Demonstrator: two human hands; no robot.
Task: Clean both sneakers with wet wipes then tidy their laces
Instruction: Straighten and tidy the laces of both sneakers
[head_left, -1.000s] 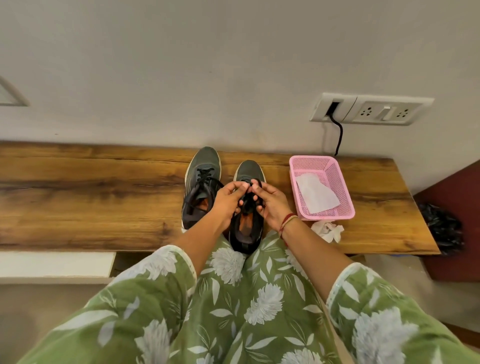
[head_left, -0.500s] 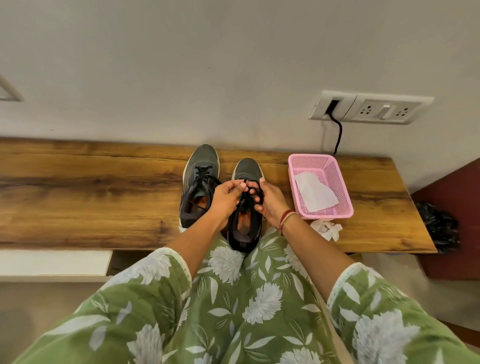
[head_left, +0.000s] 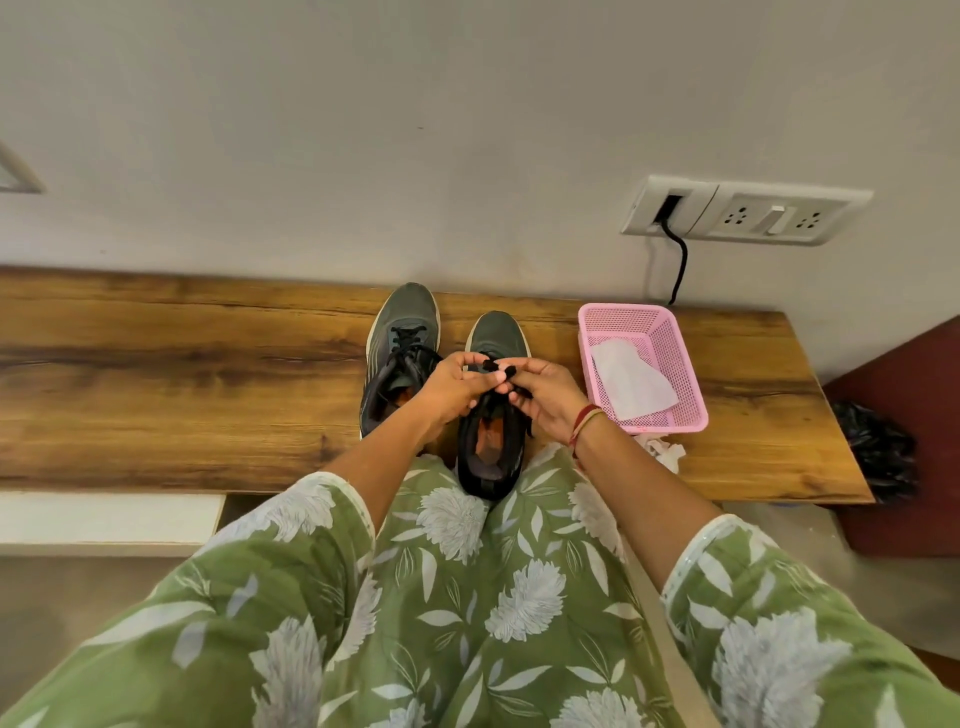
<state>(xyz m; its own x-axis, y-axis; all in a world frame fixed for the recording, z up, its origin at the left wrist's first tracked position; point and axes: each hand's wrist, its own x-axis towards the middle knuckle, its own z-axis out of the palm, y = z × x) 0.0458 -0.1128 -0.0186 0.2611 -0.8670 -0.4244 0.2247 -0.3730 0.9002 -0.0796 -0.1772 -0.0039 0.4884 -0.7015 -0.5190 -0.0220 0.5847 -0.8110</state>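
Head view, looking down: both my hands meet over the sneaker at frame centre, whose heel hangs over the near edge of the table against my lap. My left hand and right hand each have a narrow grip, fingertips pinched on the black laces above the tongue, with short dark ends poking up between them. The second sneaker stands just beside it, to its left in the frame, toe toward the wall.

I judge the wiping to be over. A crumpled wipe lies on the table just below the pink basket at centre right, a flat wipe rests inside the basket, and neither hand holds one. So I am in the lace stage, on the centre shoe, with its knot or tuck not yet finished. The other shoe's laces lie dark across its opening; I cannot tell whether they are already tidied, so that may still be left.

Against half a second ago, very little differs. Both hands are over the same shoe, and the sneakers, basket and wipes keep their places. Only the fingertips have shifted: my right fingers are a touch more spread, and more lace shows above them.
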